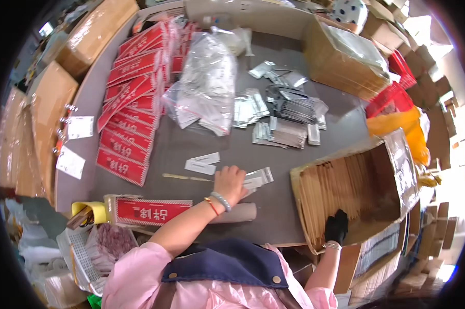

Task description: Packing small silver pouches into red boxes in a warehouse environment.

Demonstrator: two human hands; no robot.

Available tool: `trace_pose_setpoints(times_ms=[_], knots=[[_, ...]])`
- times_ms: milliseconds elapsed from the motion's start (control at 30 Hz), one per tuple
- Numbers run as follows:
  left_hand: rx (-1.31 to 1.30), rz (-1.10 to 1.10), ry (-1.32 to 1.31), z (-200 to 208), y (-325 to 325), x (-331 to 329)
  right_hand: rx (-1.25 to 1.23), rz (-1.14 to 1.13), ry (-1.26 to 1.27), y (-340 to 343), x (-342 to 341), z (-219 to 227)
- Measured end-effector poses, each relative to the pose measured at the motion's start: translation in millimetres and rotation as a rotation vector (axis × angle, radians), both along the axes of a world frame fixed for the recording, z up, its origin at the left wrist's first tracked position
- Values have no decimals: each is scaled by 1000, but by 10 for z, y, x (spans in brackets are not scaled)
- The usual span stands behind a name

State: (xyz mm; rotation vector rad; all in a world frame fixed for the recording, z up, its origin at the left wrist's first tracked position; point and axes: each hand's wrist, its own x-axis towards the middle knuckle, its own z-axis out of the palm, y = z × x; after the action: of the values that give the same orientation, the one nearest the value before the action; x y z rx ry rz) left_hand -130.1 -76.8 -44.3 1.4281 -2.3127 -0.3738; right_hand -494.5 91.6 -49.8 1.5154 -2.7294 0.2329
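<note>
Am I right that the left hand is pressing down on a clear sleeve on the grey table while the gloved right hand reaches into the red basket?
Not quite. In the head view the gloved right hand reaches into the open cardboard box of thin sticks, not the red basket. The rest holds: the left hand presses a clear sleeve on the grey table.

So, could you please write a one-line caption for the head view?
Left hand presses small clear plastic sleeves on the grey table; black-gloved right hand reaches into an open cardboard box.
</note>
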Motion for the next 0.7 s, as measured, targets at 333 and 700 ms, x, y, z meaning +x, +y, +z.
trace_pose_setpoints(times_ms=[333, 700], knots=[[642, -160, 391, 499, 145, 501, -477, -227, -609, -100, 251, 368], [173, -23, -46, 353, 916, 1398, 164, 964, -324, -752, 1762, 281]])
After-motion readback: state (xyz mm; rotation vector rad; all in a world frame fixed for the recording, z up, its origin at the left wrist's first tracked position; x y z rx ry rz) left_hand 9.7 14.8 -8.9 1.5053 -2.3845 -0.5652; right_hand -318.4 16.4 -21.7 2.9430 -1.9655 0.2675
